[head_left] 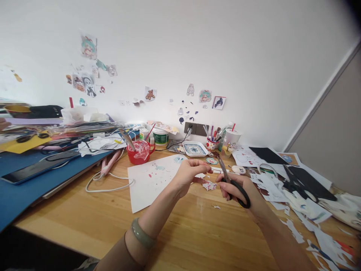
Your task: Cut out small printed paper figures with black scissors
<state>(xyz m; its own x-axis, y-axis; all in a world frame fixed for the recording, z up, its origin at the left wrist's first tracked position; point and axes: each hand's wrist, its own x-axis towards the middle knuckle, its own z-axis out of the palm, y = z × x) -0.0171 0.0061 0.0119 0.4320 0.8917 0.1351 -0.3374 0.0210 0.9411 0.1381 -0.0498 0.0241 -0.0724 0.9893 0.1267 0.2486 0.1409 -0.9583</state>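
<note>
Black-handled scissors point(239, 192) are in my right hand point(242, 186), their blades pointing up and away toward the back of the table. My left hand point(191, 173), with a green bangle on the wrist, has its fingers pinched together just left of the blades; what they hold is too small to name. Below and between both hands lies a small paper cutout with red marks point(209, 185). A white sheet with small coloured drawings point(152, 184) lies left of my left hand. Close in front of my right hand is a small paper scrap point(217, 207).
At the back stand a red mug point(138, 152), a patterned tray point(194, 149) and a pen cup point(212, 144). Paper scraps point(270, 188) and another pair of scissors point(299, 184) cover the right side. A blue mat point(36, 188) with a phone and papers is at left.
</note>
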